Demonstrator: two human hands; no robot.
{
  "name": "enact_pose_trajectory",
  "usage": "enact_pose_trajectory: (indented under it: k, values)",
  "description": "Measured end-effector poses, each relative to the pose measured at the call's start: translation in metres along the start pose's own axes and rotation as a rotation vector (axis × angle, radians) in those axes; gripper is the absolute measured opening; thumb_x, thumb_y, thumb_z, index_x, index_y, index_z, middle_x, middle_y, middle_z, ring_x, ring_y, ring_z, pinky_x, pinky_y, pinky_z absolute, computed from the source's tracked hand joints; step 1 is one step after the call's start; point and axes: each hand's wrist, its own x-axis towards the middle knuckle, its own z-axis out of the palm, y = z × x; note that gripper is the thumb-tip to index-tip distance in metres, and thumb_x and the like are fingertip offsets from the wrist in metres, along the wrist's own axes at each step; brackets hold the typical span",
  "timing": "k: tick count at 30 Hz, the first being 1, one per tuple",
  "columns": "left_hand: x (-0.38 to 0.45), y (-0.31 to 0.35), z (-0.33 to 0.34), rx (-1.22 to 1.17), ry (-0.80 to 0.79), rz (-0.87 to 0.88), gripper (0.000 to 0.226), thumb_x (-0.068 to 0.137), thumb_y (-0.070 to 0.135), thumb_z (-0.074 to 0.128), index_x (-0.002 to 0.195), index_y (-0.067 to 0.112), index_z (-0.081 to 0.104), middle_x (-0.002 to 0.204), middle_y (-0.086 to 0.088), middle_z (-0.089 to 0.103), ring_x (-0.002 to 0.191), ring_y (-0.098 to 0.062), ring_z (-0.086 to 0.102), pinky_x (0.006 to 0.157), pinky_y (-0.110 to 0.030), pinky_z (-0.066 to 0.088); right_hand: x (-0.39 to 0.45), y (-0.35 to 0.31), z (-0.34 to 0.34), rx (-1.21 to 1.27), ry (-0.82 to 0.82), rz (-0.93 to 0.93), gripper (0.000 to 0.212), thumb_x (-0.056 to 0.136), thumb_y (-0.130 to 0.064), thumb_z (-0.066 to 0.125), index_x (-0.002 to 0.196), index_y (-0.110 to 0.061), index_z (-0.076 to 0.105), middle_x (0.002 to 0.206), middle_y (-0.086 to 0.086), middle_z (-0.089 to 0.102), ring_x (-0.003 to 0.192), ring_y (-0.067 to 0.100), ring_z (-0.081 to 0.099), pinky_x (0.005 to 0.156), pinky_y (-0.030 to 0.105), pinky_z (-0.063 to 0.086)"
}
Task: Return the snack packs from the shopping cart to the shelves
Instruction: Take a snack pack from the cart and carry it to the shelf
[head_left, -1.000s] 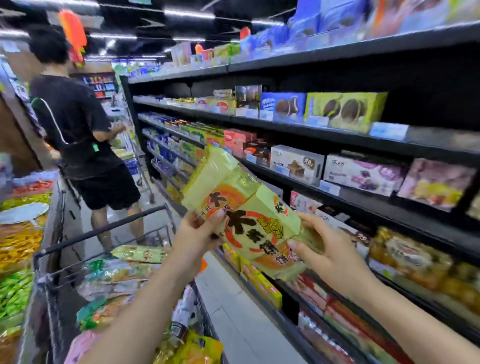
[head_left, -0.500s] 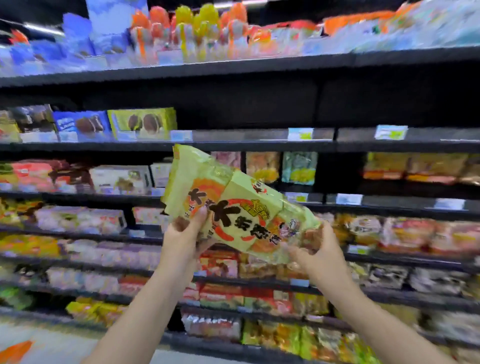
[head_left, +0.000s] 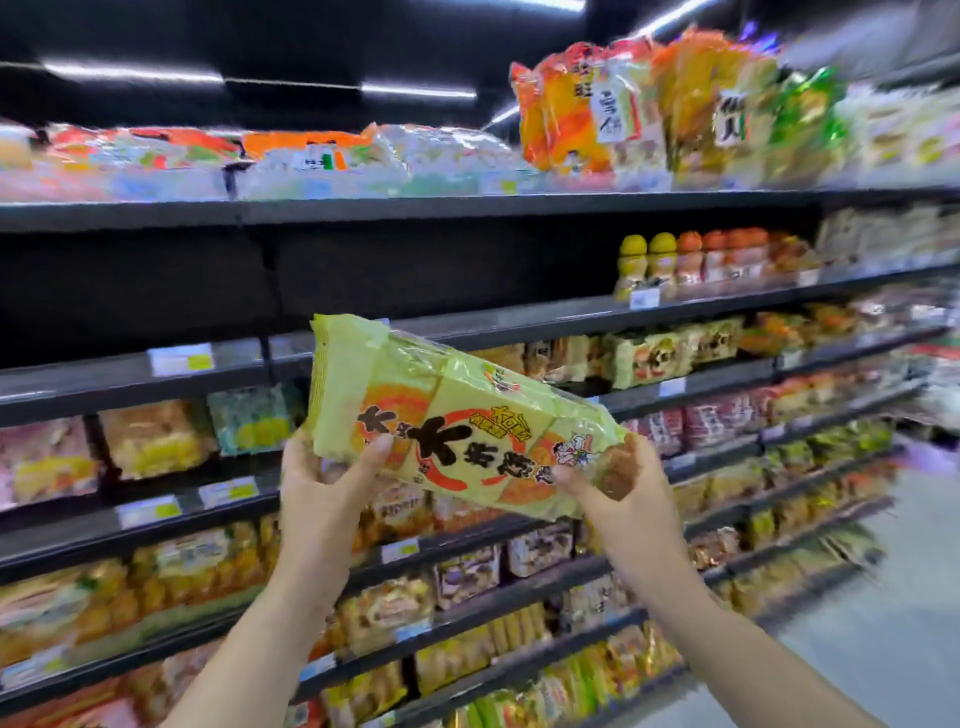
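the yellow-green snack pack (head_left: 457, 423) is held up in front of the shelves (head_left: 519, 322), its long axis slanting from upper left down to lower right. the left hand (head_left: 327, 467) grips its lower left edge and the right hand (head_left: 618, 475) pinches the lower right end.

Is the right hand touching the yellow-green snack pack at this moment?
Touching. The head view shows the right hand gripping the lower right end of the yellow-green snack pack, thumb on its front, fingers wrapped behind it.

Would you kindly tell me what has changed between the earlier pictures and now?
The view swung right, away from the cart and the other shopper, to face the shelves. Nothing was let go: left hand and right hand still hold the green snack pack, tilted as before.
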Motion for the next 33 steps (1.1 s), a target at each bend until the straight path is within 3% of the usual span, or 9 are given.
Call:
enact_pose_trajectory:
  k: [4, 8, 10, 12, 17, 21, 24, 27, 33]
  values:
    - [0.002, -0.034, 0.087, 0.013, -0.062, 0.001, 0.067, 0.062, 0.039, 0.078, 0.122, 0.020, 0.055, 0.108, -0.004, 0.071, 0.092, -0.018, 0.071, 0.071, -0.031, 0.057, 0.030, 0.026, -0.083, -0.038, 0.108, -0.007, 0.077, 0.064, -0.065, 0.073, 0.127, -0.028, 0.048, 0.115, -0.009, 0.063, 0.110, 0.015, 0.058, 0.095, 0.043, 0.049]
    - [0.004, -0.060, 0.157, 0.082, -0.200, -0.052, 0.078, 0.064, 0.034, 0.079, 0.135, 0.027, 0.047, 0.109, 0.001, 0.071, 0.090, -0.016, 0.071, 0.070, -0.036, 0.059, 0.058, 0.057, -0.151, -0.082, 0.181, -0.005, 0.060, 0.067, -0.062, 0.072, 0.116, -0.035, 0.052, 0.106, -0.010, 0.065, 0.103, 0.015, 0.062, 0.089, 0.045, 0.051]
    - [0.009, -0.072, 0.189, 0.179, -0.257, -0.042, 0.052, 0.067, 0.033, 0.079, 0.116, 0.029, 0.061, 0.101, 0.001, 0.073, 0.088, -0.014, 0.071, 0.075, -0.038, 0.058, 0.070, 0.069, -0.178, -0.098, 0.214, -0.004, 0.042, 0.073, -0.054, 0.074, 0.107, -0.040, 0.053, 0.100, -0.013, 0.066, 0.098, 0.013, 0.063, 0.086, 0.046, 0.053]
    - [0.016, -0.084, 0.221, 0.246, -0.304, -0.021, 0.027, 0.075, 0.027, 0.079, 0.098, 0.029, 0.065, 0.094, 0.001, 0.072, 0.075, -0.002, 0.068, 0.061, -0.022, 0.056, 0.084, 0.083, -0.200, -0.101, 0.253, -0.002, 0.031, 0.079, -0.042, 0.073, 0.102, -0.041, 0.053, 0.096, -0.016, 0.066, 0.094, 0.009, 0.064, 0.083, 0.044, 0.054]
    - [0.041, -0.125, 0.294, 0.354, -0.465, 0.015, 0.022, 0.077, 0.032, 0.079, 0.095, 0.031, 0.068, 0.089, 0.007, 0.073, 0.081, -0.007, 0.069, 0.066, -0.021, 0.054, 0.126, 0.116, -0.245, -0.167, 0.337, 0.024, 0.030, 0.083, -0.043, 0.070, 0.101, -0.026, 0.053, 0.098, 0.006, 0.064, 0.092, 0.026, 0.062, 0.082, 0.055, 0.053]
    - [0.068, -0.160, 0.357, 0.322, -0.496, 0.011, 0.035, 0.077, 0.025, 0.080, 0.104, 0.033, 0.060, 0.094, 0.009, 0.071, 0.087, -0.009, 0.068, 0.057, -0.014, 0.050, 0.175, 0.143, -0.274, -0.211, 0.394, 0.047, 0.017, 0.088, -0.029, 0.067, 0.090, -0.032, 0.050, 0.091, -0.004, 0.064, 0.081, 0.009, 0.063, 0.074, 0.038, 0.055]
    - [0.094, -0.184, 0.404, 0.262, -0.520, -0.016, 0.057, 0.075, 0.022, 0.081, 0.117, 0.038, 0.046, 0.101, 0.016, 0.066, 0.090, -0.001, 0.065, 0.061, -0.017, 0.052, 0.220, 0.165, -0.293, -0.234, 0.433, 0.050, 0.017, 0.089, -0.029, 0.065, 0.098, -0.036, 0.052, 0.092, -0.010, 0.066, 0.079, 0.004, 0.066, 0.065, 0.027, 0.056]
    - [0.124, -0.210, 0.447, 0.299, -0.572, -0.007, 0.036, 0.075, 0.025, 0.081, 0.099, 0.038, 0.057, 0.097, 0.010, 0.068, 0.086, -0.001, 0.065, 0.069, -0.022, 0.054, 0.266, 0.187, -0.315, -0.266, 0.464, 0.065, 0.022, 0.088, -0.031, 0.066, 0.106, -0.032, 0.054, 0.095, -0.015, 0.067, 0.083, -0.002, 0.065, 0.064, 0.017, 0.054]
    - [0.169, -0.253, 0.525, 0.313, -0.624, -0.003, 0.035, 0.075, 0.029, 0.081, 0.102, 0.031, 0.060, 0.096, 0.007, 0.068, 0.087, -0.006, 0.065, 0.072, -0.024, 0.053, 0.339, 0.229, -0.353, -0.332, 0.512, 0.143, 0.054, 0.084, -0.044, 0.066, 0.130, -0.022, 0.046, 0.115, 0.002, 0.064, 0.107, 0.022, 0.061, 0.086, 0.042, 0.052]
